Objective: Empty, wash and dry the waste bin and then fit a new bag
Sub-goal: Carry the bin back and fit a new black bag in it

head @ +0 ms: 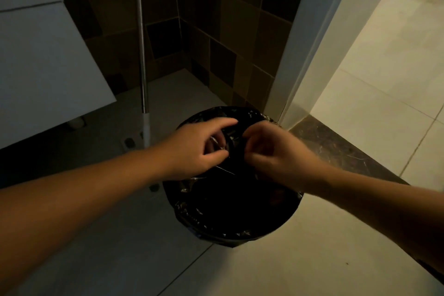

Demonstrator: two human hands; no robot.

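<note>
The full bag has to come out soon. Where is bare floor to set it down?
Bare pale floor lies in front of the bin, and more beyond the dark threshold. Crowded: behind the bin, by the mop pole and the cabinet.

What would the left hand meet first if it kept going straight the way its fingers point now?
Most likely the right hand. The left hand points rightward across the bin's mouth, gripping the black bag, and the right hand's fingers lie just beyond in that line. Depth is unclear from this single view, so it might pass slightly above or below.
</note>
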